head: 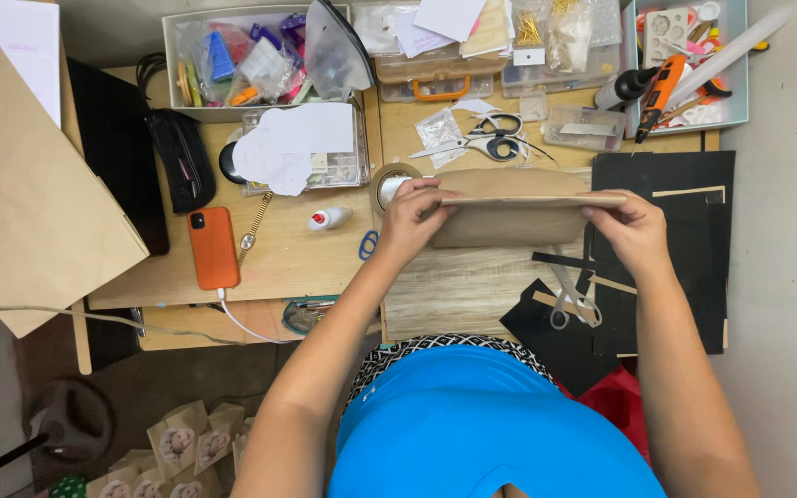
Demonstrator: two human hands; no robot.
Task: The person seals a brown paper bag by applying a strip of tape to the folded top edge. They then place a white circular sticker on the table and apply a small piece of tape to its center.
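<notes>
A flat, tan cardboard piece [509,210] was held above the wooden surface [315,258], folded along its top edge. The left hand [414,221] and right hand [634,226] had fingers closed on its ends. Black sheets [684,267] crowded the right; bare wood lay below.

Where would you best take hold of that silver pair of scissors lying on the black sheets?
Probably by the two finger loops at the near end of the silver scissors, coming from above on the person's side. They lie flat on the black sheets, the loops open and unobstructed, while the blade end runs up under the brown card held between the left hand and right hand.
</notes>
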